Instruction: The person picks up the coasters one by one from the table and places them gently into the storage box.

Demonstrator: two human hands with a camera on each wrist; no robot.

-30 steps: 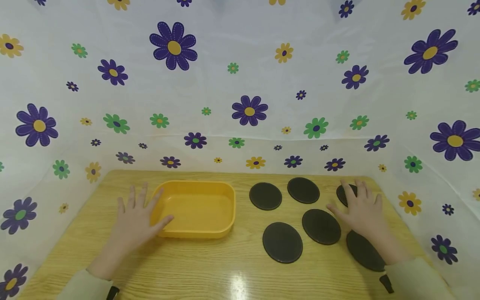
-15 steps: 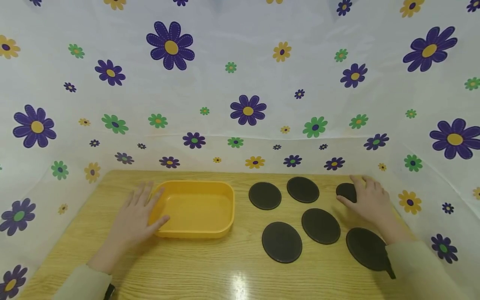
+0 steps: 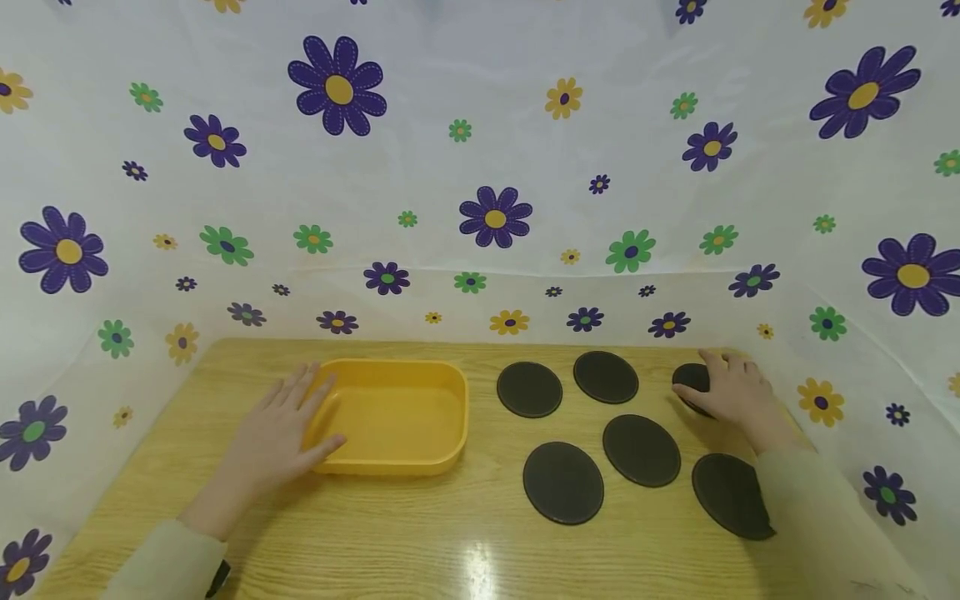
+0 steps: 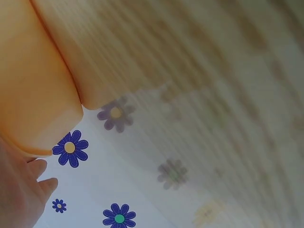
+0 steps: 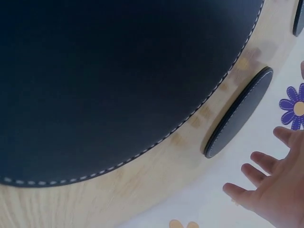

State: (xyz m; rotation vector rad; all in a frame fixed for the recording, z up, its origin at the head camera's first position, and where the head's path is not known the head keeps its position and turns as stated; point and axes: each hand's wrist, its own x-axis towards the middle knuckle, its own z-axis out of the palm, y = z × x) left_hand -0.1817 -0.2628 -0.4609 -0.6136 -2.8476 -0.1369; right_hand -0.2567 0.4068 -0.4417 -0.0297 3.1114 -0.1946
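Observation:
An orange rectangular tray [image 3: 390, 454] stands on the left part of the wooden table. My left hand [image 3: 273, 437] lies at its left side with fingers extended over the rim; in the left wrist view the fingers of that hand [image 4: 21, 185] are beside the tray wall [image 4: 38, 85]. Several round black coasters lie flat at the right. My right hand [image 3: 738, 400] is over the far right coaster [image 3: 690, 379], covering its right part, thumb near its left edge. In the right wrist view, that hand's extended fingers [image 5: 259, 175] show near a stitched coaster [image 5: 240, 114].
Other coasters lie at the back [image 3: 529, 389], beside it [image 3: 606, 377], in the middle [image 3: 641, 450], and nearer the front [image 3: 563, 483]. The front right coaster [image 3: 727, 492] is partly under my right sleeve [image 3: 825, 517]. A flowered white cloth [image 3: 420, 167] surrounds the table's back and sides.
My right hand has shifted slightly right over the far right coaster, and its fingers have drawn closer together. The left hand's fingers are less spread against the tray's left side. The coasters stay put.

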